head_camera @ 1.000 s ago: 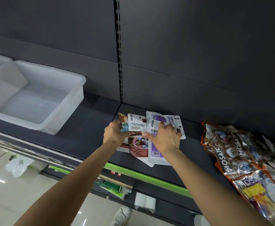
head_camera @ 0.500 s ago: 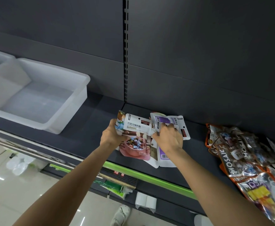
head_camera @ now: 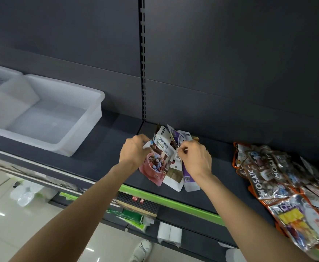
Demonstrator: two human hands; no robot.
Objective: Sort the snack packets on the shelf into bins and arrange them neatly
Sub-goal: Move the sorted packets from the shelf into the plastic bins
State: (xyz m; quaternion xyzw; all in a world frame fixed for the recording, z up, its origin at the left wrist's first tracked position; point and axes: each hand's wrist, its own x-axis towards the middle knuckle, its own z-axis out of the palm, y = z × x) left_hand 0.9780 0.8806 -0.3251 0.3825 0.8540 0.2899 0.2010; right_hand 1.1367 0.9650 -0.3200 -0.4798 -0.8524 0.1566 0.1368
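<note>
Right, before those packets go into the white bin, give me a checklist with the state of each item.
1. Left hand grips the left edge of the chocolate packet: ok.
2. Right hand holds the purple packet and those beside it: ok.
3. Packets squared into one neat stack: not ok, they fan out at different angles.
4. White bin has room: ok, the visible bottom is bare.
5. Path along the shelf from hands to bin is free: ok.
6. All packets gathered: not ok, the Mosaic packets lie in a loose pile at the right.
</note>
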